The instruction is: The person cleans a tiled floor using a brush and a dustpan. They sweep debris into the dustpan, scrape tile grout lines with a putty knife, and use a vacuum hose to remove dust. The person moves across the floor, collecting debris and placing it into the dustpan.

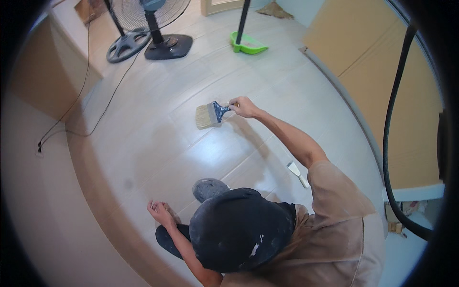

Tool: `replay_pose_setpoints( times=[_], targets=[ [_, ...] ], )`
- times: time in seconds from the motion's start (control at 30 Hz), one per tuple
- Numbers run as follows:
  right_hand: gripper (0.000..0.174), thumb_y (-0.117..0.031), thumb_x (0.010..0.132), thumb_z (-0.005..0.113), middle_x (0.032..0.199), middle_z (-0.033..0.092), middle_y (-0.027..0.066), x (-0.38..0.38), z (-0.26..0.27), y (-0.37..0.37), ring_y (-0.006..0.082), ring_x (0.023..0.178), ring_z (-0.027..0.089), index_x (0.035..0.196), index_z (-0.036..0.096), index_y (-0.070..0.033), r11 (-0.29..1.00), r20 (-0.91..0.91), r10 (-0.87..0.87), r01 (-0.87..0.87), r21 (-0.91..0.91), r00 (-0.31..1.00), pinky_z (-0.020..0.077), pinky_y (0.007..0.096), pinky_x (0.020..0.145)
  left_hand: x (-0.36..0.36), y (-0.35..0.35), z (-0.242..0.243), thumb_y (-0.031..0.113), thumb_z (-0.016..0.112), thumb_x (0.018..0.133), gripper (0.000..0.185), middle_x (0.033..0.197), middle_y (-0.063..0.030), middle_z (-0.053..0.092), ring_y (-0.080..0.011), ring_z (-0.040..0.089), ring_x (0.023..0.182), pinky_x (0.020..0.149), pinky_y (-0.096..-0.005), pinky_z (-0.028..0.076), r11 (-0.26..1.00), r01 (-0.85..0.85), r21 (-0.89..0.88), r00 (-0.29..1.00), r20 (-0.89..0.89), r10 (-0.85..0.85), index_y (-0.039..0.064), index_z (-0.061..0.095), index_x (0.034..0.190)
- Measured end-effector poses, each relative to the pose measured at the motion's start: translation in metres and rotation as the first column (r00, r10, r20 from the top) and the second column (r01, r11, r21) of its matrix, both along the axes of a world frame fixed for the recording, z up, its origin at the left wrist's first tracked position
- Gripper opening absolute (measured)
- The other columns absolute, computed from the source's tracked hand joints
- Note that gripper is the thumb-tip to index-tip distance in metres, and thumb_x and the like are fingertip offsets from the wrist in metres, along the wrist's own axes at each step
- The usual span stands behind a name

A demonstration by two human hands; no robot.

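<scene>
My right hand [244, 107] grips the handle of a wide flat paintbrush [217, 112], dark blue with pale bristles. The bristles point left, close against or just over the pale plank-patterned floor [186, 143]; contact is hard to tell. Over by my knee, my left hand [160, 212] holds nothing, its fingers loosely curled. A putty knife [297, 174] with a whitish handle lies on the floor beneath my right arm. A black cap [242, 229] with white paint marks covers much of the lower middle and hides the floor there.
A standing fan [168, 46] stands at the upper left beside another round grey base [127, 45]. Its thin cord [107, 104] runs to a wall outlet [39, 147]. Farther back are a green long-handled dustpan [251, 45] and broom bristles [275, 10]. A black hose or cable [389, 125] hangs at right.
</scene>
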State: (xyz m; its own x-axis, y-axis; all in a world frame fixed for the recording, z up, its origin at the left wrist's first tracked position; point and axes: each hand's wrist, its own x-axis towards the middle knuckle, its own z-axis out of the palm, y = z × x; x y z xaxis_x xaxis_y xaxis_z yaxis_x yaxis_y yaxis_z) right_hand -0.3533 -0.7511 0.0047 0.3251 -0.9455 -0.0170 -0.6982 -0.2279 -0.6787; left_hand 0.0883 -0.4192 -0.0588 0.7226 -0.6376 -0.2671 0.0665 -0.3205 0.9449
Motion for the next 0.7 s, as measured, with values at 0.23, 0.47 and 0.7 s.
replay_pose_setpoints(
  times=[0.23, 0.47, 0.7],
  targets=[
    [0.024, -0.016, 0.086, 0.073, 0.085, 0.067, 0.0222, -0.068, 0.104, 0.080, 0.0333, 0.075, 0.064, 0.102, 0.071, 0.001, 0.922, 0.043, 0.001, 0.016, -0.386, 0.999, 0.0508, 0.0394, 0.072, -0.027, -0.022, 0.002, 0.007, 0.059, 0.093, 0.044, 0.103, -0.0107, 0.059, -0.0169, 0.063, 0.082, 0.073, -0.0299, 0.051, 0.983, 0.155, 0.096, 0.981, 0.105, -0.165, 0.007, 0.045, 0.136],
    [0.026, -0.021, 0.082, 0.073, 0.076, 0.063, 0.0216, -0.200, 0.127, 0.192, 0.0359, 0.076, 0.065, 0.093, 0.068, 0.001, 0.809, -0.019, -0.568, 0.554, -0.196, 0.823, 0.0502, 0.0427, 0.072, -0.018, -0.035, -0.059, 0.006, 0.061, 0.090, 0.036, 0.104, -0.0140, 0.062, -0.0205, 0.063, 0.084, 0.076, -0.0326, 0.052, 0.876, 0.451, 0.171, 0.816, 0.320, -0.482, 0.003, 0.054, 0.125],
    [0.037, -0.018, 0.079, 0.072, 0.114, 0.060, 0.0205, -0.307, -0.014, 0.250, 0.0395, 0.096, 0.065, 0.115, 0.064, -0.009, 0.744, -0.536, -0.637, 0.622, -0.242, 0.554, 0.0533, 0.0488, 0.083, 0.024, -0.033, -0.074, 0.006, 0.063, 0.086, 0.034, 0.111, -0.0178, 0.057, -0.0287, 0.061, 0.099, 0.084, -0.0379, 0.053, 0.856, 0.387, 0.342, 0.796, 0.345, -0.497, -0.001, 0.058, 0.120]
  ],
)
